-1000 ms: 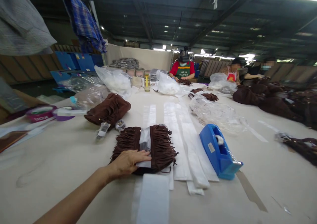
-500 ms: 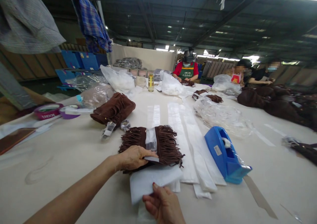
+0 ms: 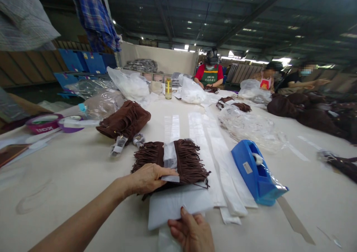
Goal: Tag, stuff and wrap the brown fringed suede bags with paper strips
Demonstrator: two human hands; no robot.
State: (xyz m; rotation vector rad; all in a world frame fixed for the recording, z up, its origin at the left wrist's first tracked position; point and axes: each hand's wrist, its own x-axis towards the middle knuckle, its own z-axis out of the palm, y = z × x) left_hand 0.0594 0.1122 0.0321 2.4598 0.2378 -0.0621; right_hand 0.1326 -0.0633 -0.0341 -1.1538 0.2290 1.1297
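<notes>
A dark brown fringed bag (image 3: pixel 192 159) lies in front of me with a whitish wrap strip (image 3: pixel 170 156) around its middle. My left hand (image 3: pixel 147 178) grips its near side, fingers over the loose end of the strip. From under the bag's near edge a folded white sheet (image 3: pixel 178 202) sticks out towards me. My right hand (image 3: pixel 192 229) pinches the near edge of this sheet between thumb and fingers. Beneath the bag and to its right lie long white strips (image 3: pixel 214 159) of thin material.
A blue tape dispenser (image 3: pixel 253 174) stands to the right. Back left are another brown bag (image 3: pixel 125 122), tape rolls (image 3: pixel 44 122) and plastic bags (image 3: pixel 128 84). Clear plastic (image 3: pixel 248 127) and a brown pile (image 3: pixel 306 112) lie at right. A co-worker (image 3: pixel 209 73) sits across the table.
My right hand has moved slightly right with the white sheet, which now looks flatter and reaches further right. My left hand stays on the bag. The camera view has shifted a little.
</notes>
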